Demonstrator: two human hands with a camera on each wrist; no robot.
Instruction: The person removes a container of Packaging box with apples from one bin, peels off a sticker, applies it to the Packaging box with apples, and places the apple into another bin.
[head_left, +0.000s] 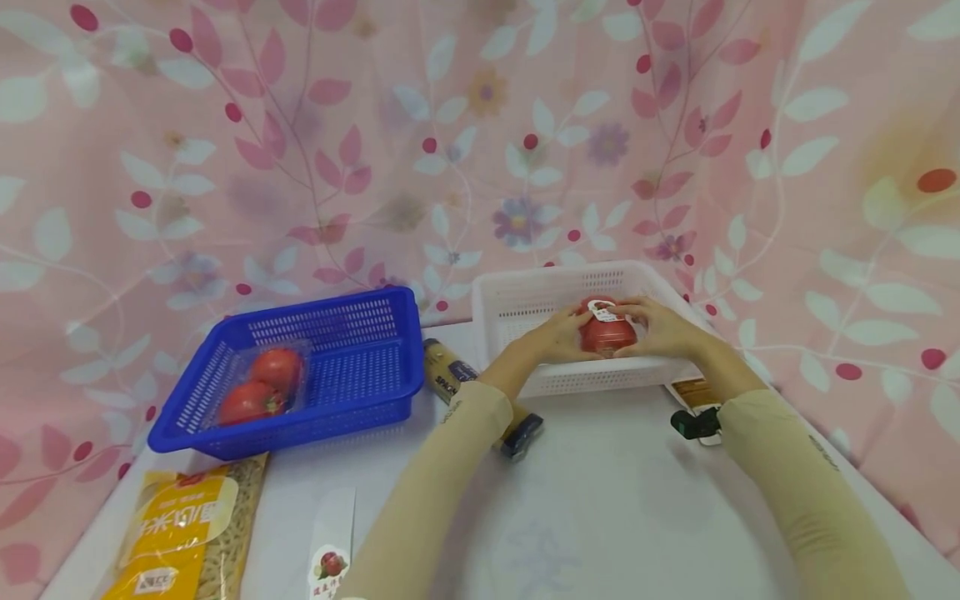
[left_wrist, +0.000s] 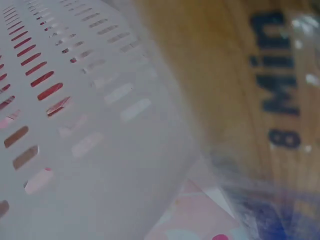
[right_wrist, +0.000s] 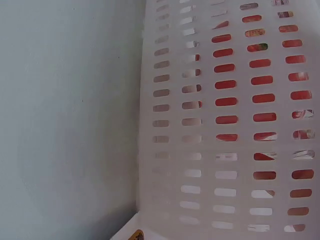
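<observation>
Head view shows both hands grasping one wrapped tomato pack (head_left: 606,331) inside the white basket (head_left: 517,302), at about 1 o'clock on the desk (head_left: 615,508): left hand (head_left: 558,337) cupping its 9 o'clock side, right hand (head_left: 660,327) its 3 o'clock side. Judged from this, the grip should stay even and gentle while the pack settles flat. A blue basket (head_left: 352,367) with more tomatoes sits at 10 o'clock.

white slotted plastic basket (head_left: 525,304), matt, blue perforated plastic basket (head_left: 360,367), faintly glossy, shiny clear film over the tomato pack (head_left: 607,329), glossy yellow plastic noodle bag (head_left: 187,525), smooth matt white tabletop (head_left: 600,517), soft printed floral cloth backdrop (head_left: 375,150)
</observation>
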